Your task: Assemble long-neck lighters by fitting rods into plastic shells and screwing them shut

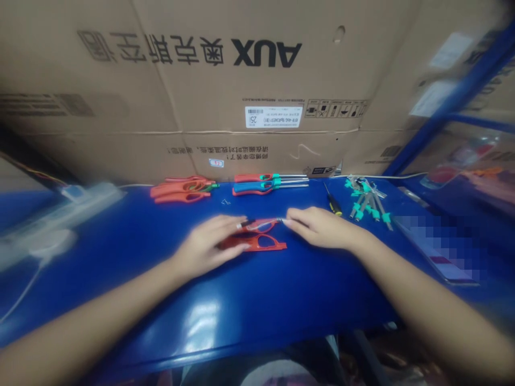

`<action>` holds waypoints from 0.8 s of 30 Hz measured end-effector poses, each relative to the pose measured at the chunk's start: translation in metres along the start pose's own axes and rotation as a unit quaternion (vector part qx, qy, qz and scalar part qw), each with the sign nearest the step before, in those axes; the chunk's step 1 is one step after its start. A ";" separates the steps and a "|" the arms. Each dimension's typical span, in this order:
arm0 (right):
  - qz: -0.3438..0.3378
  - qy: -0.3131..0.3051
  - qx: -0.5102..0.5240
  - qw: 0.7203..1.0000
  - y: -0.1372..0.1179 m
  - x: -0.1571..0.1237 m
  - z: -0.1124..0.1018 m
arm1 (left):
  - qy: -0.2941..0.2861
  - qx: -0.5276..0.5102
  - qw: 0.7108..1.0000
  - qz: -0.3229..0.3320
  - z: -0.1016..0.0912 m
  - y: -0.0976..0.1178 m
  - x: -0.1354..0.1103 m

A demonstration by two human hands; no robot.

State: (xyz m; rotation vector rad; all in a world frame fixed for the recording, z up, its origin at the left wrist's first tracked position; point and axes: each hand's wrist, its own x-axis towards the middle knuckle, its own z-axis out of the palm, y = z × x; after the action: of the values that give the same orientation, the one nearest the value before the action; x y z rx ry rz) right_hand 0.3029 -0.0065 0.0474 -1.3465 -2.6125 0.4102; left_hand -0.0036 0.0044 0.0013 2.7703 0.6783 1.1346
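Observation:
My left hand (211,244) lies over the left end of a red plastic lighter shell (263,241) on the blue table (249,300), fingers stretched flat and pressing it down. My right hand (317,226) comes in from the right, fingers together and tips touching the shell's upper right end near a thin metal tube. A second red shell half seems to lie just behind the first. Motion blur smears the fingertips.
Behind the hands lie a pile of red shells (181,188), two assembled long lighters in red and blue (267,183), a small screwdriver (333,203) and a heap of green-tipped metal tubes (368,203). Large cardboard boxes (257,80) wall the back. A blue rack post (454,91) stands at right.

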 end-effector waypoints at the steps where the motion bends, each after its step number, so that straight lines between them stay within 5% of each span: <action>1: -0.002 -0.007 0.002 1.000 -0.001 0.001 0.001 | 0.003 0.001 1.000 0.001 0.000 0.002 0.000; 14: -0.008 -0.066 0.031 0.997 -0.011 0.001 0.005 | 0.003 0.013 1.000 0.018 0.001 0.008 -0.001; 24: -0.037 -0.015 0.028 0.999 -0.007 0.001 0.011 | 0.017 0.000 1.000 0.011 0.005 0.001 -0.002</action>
State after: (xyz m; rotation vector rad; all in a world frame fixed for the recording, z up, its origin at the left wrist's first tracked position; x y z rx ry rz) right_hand 0.2937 -0.0109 0.0392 -1.2306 -2.6453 0.4907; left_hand -0.0009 0.0028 -0.0039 2.7715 0.6533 1.1896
